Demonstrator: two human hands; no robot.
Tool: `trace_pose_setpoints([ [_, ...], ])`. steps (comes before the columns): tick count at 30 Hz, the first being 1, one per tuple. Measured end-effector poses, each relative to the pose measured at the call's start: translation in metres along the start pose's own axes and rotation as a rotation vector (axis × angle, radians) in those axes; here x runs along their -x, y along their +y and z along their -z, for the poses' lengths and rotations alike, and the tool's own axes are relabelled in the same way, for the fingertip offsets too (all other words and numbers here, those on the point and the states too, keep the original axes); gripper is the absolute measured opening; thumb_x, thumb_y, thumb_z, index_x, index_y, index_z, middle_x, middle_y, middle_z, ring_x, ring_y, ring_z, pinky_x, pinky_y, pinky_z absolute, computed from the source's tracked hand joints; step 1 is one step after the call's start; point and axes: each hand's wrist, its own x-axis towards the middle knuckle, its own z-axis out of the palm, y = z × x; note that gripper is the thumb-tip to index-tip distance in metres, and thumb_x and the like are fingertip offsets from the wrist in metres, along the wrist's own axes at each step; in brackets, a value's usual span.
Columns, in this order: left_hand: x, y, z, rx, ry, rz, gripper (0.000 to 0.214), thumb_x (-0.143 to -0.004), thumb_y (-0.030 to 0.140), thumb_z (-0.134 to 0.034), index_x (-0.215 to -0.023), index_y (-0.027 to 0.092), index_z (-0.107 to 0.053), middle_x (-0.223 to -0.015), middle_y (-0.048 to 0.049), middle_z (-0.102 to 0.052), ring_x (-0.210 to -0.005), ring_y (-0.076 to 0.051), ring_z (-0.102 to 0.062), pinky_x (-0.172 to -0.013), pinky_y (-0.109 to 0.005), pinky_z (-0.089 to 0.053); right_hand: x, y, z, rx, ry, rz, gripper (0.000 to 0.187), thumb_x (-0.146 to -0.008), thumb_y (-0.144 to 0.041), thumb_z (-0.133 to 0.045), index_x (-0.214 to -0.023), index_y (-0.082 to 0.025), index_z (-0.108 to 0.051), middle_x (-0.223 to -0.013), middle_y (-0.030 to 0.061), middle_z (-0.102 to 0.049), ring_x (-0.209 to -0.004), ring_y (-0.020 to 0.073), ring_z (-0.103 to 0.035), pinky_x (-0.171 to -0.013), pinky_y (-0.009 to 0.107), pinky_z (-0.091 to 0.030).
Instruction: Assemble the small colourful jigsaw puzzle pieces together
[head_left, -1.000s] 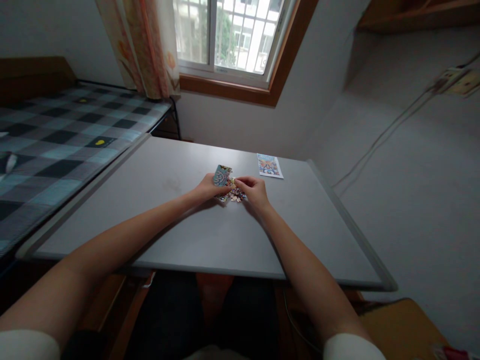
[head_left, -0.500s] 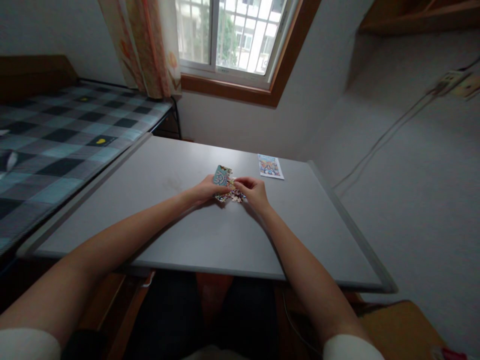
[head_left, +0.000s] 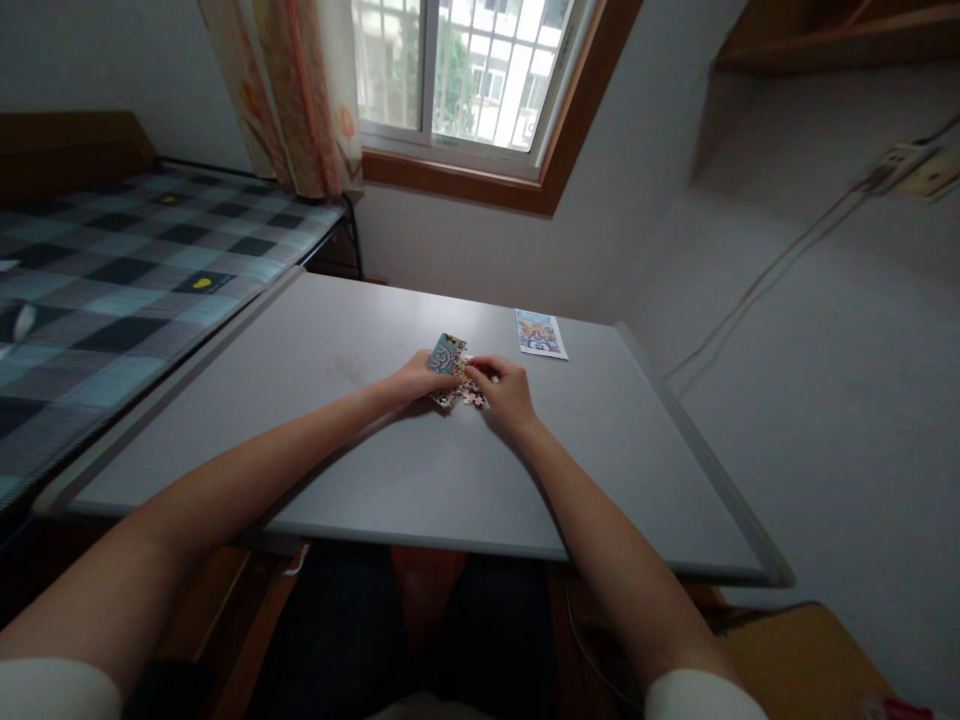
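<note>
My left hand [head_left: 422,379] is closed on a partly assembled jigsaw puzzle [head_left: 447,356], with the thumb across its face. The puzzle is colourful, with a bluish-green upper left part and a jagged right edge. At that edge, my right hand [head_left: 508,387] has thumb and forefinger pinched together. A small puzzle piece seems to be between the fingertips, though its outline is hard to make out. Loose puzzle pieces [head_left: 474,394] lie in a small heap on the table below and between both hands, partly hidden by them.
A printed picture sheet [head_left: 541,334] lies on the grey-white table [head_left: 420,470], towards its far right. To the left stands a bed with a checked cover [head_left: 187,235]. Beyond the table are a wall and a barred window [head_left: 480,80]. A cable [head_left: 780,255] hangs along the right wall.
The held puzzle has shifted slightly right and down and tilted a little. My right hand has moved slightly left, its fingertips staying by the jagged edge.
</note>
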Motion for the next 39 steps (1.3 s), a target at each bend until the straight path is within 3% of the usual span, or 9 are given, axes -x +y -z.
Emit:
trace_pose_setpoints([
  [7, 0.000, 0.003, -0.002, -0.130, 0.031, -0.055, 0.020, -0.062, 0.023, -0.077, -0.068, 0.011, -0.063, -0.063, -0.0012, -0.060, -0.058, -0.012, -0.052, -0.057, -0.026, -0.043, -0.006, 0.004, 0.001, -0.236, 0.006, -0.135, 0.029, -0.063, -0.042, -0.075, -0.075, -0.016, -0.075, -0.077, 0.0079, -0.074, -0.069, 0.0185, -0.064, -0.067, 0.032, -0.051],
  [13, -0.002, -0.004, 0.000, 0.003, 0.043, -0.029, 0.023, -0.062, 0.024, -0.078, -0.075, 0.009, -0.065, -0.069, -0.0063, -0.065, -0.062, -0.013, -0.056, -0.060, -0.028, -0.047, -0.008, 0.006, 0.003, -0.222, -0.007, -0.179, 0.032, -0.060, -0.045, -0.075, -0.073, -0.016, -0.075, -0.076, 0.0070, -0.074, -0.069, 0.0186, -0.064, -0.066, 0.031, -0.051],
  [17, -0.001, -0.006, 0.000, 0.120, 0.030, -0.001, 0.033, -0.063, 0.027, -0.080, -0.086, 0.007, -0.067, -0.077, -0.0098, -0.068, -0.063, -0.014, -0.060, -0.058, -0.027, -0.049, -0.009, 0.011, 0.004, -0.173, -0.012, -0.166, 0.033, -0.069, -0.047, -0.068, -0.079, -0.017, -0.077, -0.077, 0.0060, -0.073, -0.070, 0.0178, -0.062, -0.066, 0.031, -0.049],
  [22, 0.000, -0.004, 0.000, 0.087, 0.012, -0.033, 0.042, -0.060, 0.023, -0.082, -0.096, 0.006, -0.068, -0.083, -0.0104, -0.070, -0.067, -0.016, -0.062, -0.064, -0.029, -0.052, -0.011, 0.016, 0.007, 0.054, 0.091, -0.042, 0.033, -0.076, -0.047, -0.063, -0.080, -0.018, -0.077, -0.079, 0.0066, -0.069, -0.071, 0.0165, -0.057, -0.069, 0.031, -0.046],
  [26, -0.003, -0.004, 0.000, 0.022, 0.016, -0.066, 0.042, -0.057, 0.017, -0.082, -0.096, 0.007, -0.069, -0.081, -0.0085, -0.070, -0.070, -0.015, -0.063, -0.069, -0.030, -0.051, -0.009, 0.011, 0.006, 0.022, -0.020, -0.001, 0.033, -0.072, -0.051, -0.068, -0.075, -0.018, -0.074, -0.075, 0.0041, -0.066, -0.061, 0.0129, -0.051, -0.062, 0.029, -0.043],
  [29, -0.003, -0.005, 0.000, 0.015, 0.018, -0.063, 0.039, -0.060, 0.018, -0.081, -0.095, 0.007, -0.069, -0.082, -0.0093, -0.070, -0.071, -0.015, -0.063, -0.070, -0.031, -0.051, -0.008, 0.008, 0.004, -0.057, -0.082, -0.059, 0.035, -0.066, -0.052, -0.073, -0.071, -0.017, -0.071, -0.069, 0.0026, -0.066, -0.058, 0.0121, -0.051, -0.059, 0.027, -0.042],
  [39, -0.003, -0.005, 0.000, 0.014, 0.030, -0.073, 0.032, -0.061, 0.018, -0.079, -0.091, 0.008, -0.071, -0.083, -0.0082, -0.071, -0.071, -0.016, -0.064, -0.072, -0.030, -0.051, -0.009, 0.009, 0.004, -0.357, -0.074, -0.297, 0.043, -0.055, -0.054, -0.078, -0.073, -0.016, -0.069, -0.068, 0.0035, -0.068, -0.062, 0.0144, -0.059, -0.061, 0.028, -0.048],
])
